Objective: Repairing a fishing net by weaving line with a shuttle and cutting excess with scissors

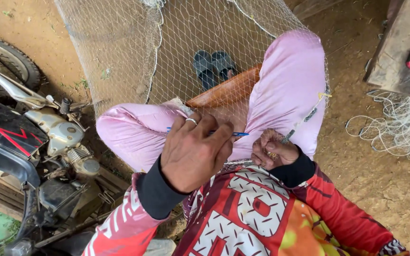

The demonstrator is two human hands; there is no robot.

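Observation:
I sit with a fine pale fishing net [134, 52] draped over my knees in pink trousers [290, 80]. My left hand [193, 151], a ring on one finger, grips a thin blue netting needle [237, 134] whose tip points right. My right hand [274, 151] is closed on the net's edge, just right of the needle tip. From it a cord with small weights [304, 118] runs up over my right knee. A black cuff and a red-and-white patterned sleeve cover each arm.
A motorcycle [34, 137] stands close on the left, its wheel [13, 59] at the top left. Dark sandals [214, 66] and a brown wooden piece [226, 91] show through the net. Loose line [395, 128] lies on the dirt at right, below a wooden plank [399, 52].

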